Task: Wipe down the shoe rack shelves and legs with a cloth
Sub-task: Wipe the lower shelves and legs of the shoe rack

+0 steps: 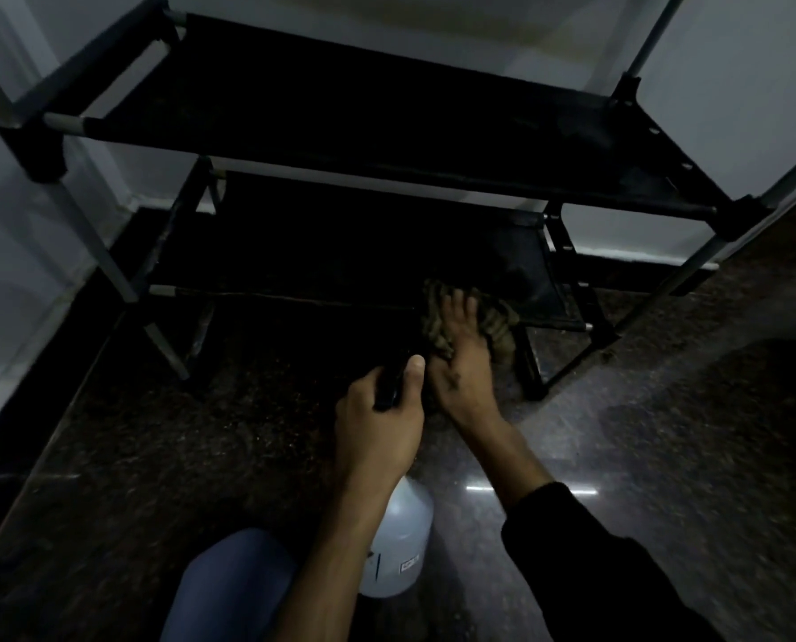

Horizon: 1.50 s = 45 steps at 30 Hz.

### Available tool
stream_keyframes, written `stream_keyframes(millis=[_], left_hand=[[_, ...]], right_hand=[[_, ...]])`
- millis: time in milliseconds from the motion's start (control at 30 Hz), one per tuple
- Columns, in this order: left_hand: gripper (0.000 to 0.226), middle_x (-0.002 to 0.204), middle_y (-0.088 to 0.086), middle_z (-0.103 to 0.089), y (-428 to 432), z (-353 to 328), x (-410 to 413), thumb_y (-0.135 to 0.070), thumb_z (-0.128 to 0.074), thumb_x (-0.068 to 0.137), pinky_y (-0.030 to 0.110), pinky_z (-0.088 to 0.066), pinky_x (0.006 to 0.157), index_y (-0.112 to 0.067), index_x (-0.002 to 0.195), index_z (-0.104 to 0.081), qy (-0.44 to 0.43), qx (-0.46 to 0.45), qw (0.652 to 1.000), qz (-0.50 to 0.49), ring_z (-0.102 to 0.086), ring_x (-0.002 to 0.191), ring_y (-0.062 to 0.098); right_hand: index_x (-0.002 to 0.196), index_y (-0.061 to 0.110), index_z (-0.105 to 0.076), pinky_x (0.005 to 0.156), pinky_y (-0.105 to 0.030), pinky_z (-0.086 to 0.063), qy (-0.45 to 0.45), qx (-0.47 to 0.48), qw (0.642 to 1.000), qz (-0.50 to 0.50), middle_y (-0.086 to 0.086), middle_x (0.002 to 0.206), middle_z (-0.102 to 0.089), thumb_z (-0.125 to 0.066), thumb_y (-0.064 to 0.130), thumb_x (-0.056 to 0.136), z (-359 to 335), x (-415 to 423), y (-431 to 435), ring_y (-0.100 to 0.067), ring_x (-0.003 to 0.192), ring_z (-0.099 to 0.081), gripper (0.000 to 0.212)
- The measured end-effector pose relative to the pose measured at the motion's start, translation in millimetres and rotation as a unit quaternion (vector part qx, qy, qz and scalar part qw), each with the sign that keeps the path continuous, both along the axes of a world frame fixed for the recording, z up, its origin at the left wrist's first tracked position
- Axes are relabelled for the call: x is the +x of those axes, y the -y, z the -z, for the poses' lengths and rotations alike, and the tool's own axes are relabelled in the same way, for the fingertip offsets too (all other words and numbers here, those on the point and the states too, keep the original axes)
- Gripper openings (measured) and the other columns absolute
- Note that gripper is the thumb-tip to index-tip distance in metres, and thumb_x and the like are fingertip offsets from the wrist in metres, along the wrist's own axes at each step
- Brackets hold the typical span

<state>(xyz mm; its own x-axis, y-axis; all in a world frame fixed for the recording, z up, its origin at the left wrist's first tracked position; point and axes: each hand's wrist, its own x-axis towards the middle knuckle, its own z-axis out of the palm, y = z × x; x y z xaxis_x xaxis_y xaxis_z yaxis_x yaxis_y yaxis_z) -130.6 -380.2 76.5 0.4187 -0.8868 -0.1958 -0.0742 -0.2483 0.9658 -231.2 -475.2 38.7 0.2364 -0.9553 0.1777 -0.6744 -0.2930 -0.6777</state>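
Pressing down on the cloth, your right hand lies flat with its fingers spread over the fabric, at about 3 o'clock on the front bar of the lowest shelf of the shoe rack. The cloth is bunched and drapes over that front edge, touching the shelf. Your left hand sits just beside the right, at its 8 o'clock, curled tight around the dark trigger head of a spray bottle, thumb up along the top. The bottle's pale body hangs below your wrist, near your knee at 6 o'clock. The upper shelf spans 12 o'clock, with grey legs at 9 o'clock. The rack stands on a dark speckled floor against a pale wall.
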Motion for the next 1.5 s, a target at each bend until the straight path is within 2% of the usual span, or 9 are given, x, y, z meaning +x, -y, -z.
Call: stream_keyframes(millis=[133,333,567,700,867,1000,1167,1367,1500], left_hand=[[0.031,0.061,-0.012,-0.059,-4,3,8,-0.054,-0.058,0.092,0.030,-0.050,0.066,-0.029,0.078,-0.068,-0.013,-0.005,1.000,0.005,-0.070,0.074,0.024],[0.026,0.058,-0.019,-0.061,-14,-2,25,-0.053,-0.058,0.092,0.023,-0.046,0.062,-0.034,0.077,-0.066,-0.029,-0.018,0.999,0.019,-0.057,0.059,0.001],[0.039,0.058,-0.018,-0.062,-37,-9,59,-0.057,-0.057,0.088,0.028,-0.047,0.061,-0.022,0.089,-0.074,-0.098,-0.048,0.985,-0.130,-0.059,0.059,0.001],[0.034,0.053,-0.011,-0.060,-46,-15,78,-0.049,-0.058,0.094,0.031,-0.047,0.056,-0.022,0.079,-0.071,-0.084,-0.050,0.978,-0.182,-0.058,0.052,0.000],[0.036,0.055,-0.008,-0.059,-48,-16,94,-0.050,-0.058,0.093,0.032,-0.046,0.054,-0.024,0.071,-0.069,-0.078,-0.058,0.970,-0.225,-0.056,0.052,0.003],[0.038,0.058,-0.006,-0.059,-48,-15,99,-0.052,-0.057,0.094,0.032,-0.049,0.057,-0.022,0.072,-0.067,-0.070,-0.053,0.970,-0.226,-0.057,0.054,0.004],[0.038,0.058,-0.007,-0.059,-51,-13,101,-0.054,-0.056,0.093,0.034,-0.049,0.057,-0.024,0.073,-0.067,-0.064,-0.053,0.970,-0.228,-0.058,0.054,0.004],[0.038,0.059,-0.006,-0.059,-56,-19,105,-0.056,-0.055,0.091,0.033,-0.049,0.056,-0.024,0.072,-0.067,-0.082,-0.067,0.964,-0.242,-0.058,0.056,0.007],[0.040,0.057,-0.007,-0.060,-58,-18,115,-0.063,-0.053,0.085,0.036,-0.047,0.056,-0.027,0.073,-0.069,-0.066,-0.069,0.961,-0.258,-0.057,0.053,0.009]], right_hand=[[0.149,0.007,-0.024,0.116,-0.052,-0.015,-0.025,-0.028,0.999,0.007,-0.012,0.159,-0.016,-0.032,0.037,0.072,1,4,4,-0.024,0.149,-0.005,0.083],[0.149,0.003,-0.022,0.115,-0.058,-0.007,0.007,-0.040,0.991,0.130,-0.013,0.160,-0.010,-0.028,0.040,0.065,7,13,-4,-0.026,0.149,0.002,0.092],[0.152,0.009,-0.010,0.118,-0.045,-0.003,-0.095,-0.042,0.992,-0.072,-0.009,0.162,0.000,-0.045,0.033,0.081,-3,107,-6,-0.019,0.148,0.010,0.083],[0.152,0.011,-0.003,0.121,-0.041,0.002,-0.227,-0.094,0.953,-0.179,-0.007,0.162,0.005,-0.037,0.022,0.096,-13,170,4,-0.020,0.149,0.009,0.067],[0.152,0.011,-0.002,0.122,-0.038,0.002,-0.284,-0.157,0.903,-0.281,-0.005,0.162,0.005,-0.033,0.025,0.096,-17,220,15,-0.019,0.149,0.008,0.066],[0.152,0.010,-0.007,0.121,-0.034,0.000,-0.299,-0.182,0.886,-0.304,-0.005,0.162,-0.003,-0.038,0.030,0.094,-24,178,21,-0.019,0.150,0.001,0.069],[0.151,0.011,-0.016,0.121,-0.036,-0.007,-0.306,-0.164,0.914,-0.209,-0.007,0.161,-0.012,-0.051,0.017,0.087,-17,102,21,-0.020,0.149,-0.007,0.074],[0.151,0.007,-0.013,0.121,-0.038,-0.002,-0.227,-0.090,0.951,-0.191,-0.010,0.161,-0.008,-0.052,0.017,0.082,-32,193,-3,-0.025,0.150,-0.001,0.080],[0.151,0.009,-0.009,0.120,-0.033,0.000,-0.256,-0.101,0.925,-0.261,-0.007,0.162,-0.004,-0.056,0.017,0.083,-38,268,-2,-0.023,0.150,0.000,0.083]])
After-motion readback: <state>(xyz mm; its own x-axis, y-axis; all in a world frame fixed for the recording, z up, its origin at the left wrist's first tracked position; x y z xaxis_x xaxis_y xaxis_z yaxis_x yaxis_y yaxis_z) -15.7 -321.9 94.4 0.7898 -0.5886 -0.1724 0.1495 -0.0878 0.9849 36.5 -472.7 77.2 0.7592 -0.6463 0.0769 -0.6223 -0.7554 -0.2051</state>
